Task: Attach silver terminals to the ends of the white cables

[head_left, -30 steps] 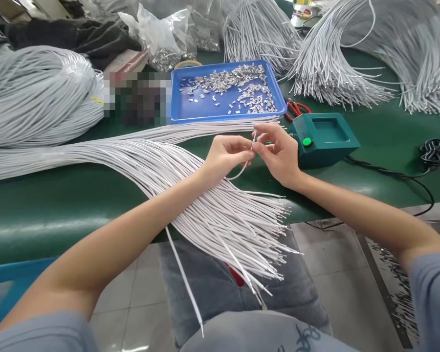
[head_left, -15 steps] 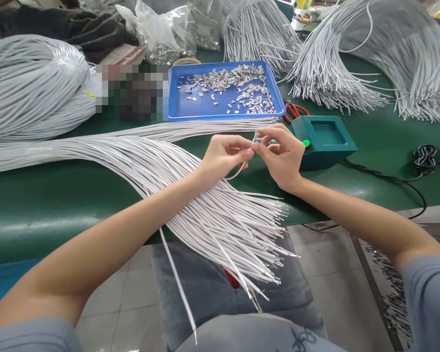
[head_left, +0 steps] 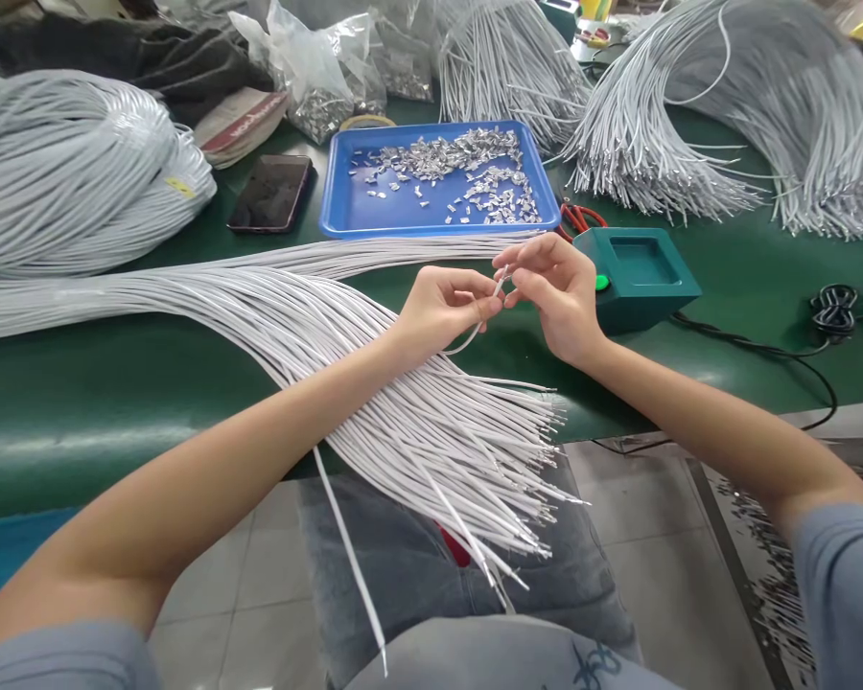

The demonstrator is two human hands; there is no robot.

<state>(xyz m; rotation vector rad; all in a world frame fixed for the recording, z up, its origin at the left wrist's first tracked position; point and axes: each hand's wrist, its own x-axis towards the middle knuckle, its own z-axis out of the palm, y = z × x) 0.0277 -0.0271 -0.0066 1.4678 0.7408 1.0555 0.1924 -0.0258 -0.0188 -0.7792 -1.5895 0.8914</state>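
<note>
I see a plain blue tray (head_left: pixel 345 203), dark-green tabletop (head_left: pixel 151 383), teal box (head_left: pixel 640 287) with a bright green button (head_left: pixel 602 283), whitish-grey cables (head_left: pixel 374 383), my grey-blue sleeves (head_left: pixel 845 565), red-handled tool (head_left: pixel 582 218)

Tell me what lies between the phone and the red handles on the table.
The blue tray, holding small metal pieces, lies between the phone and the red handles, as the head camera's view shows.
</note>
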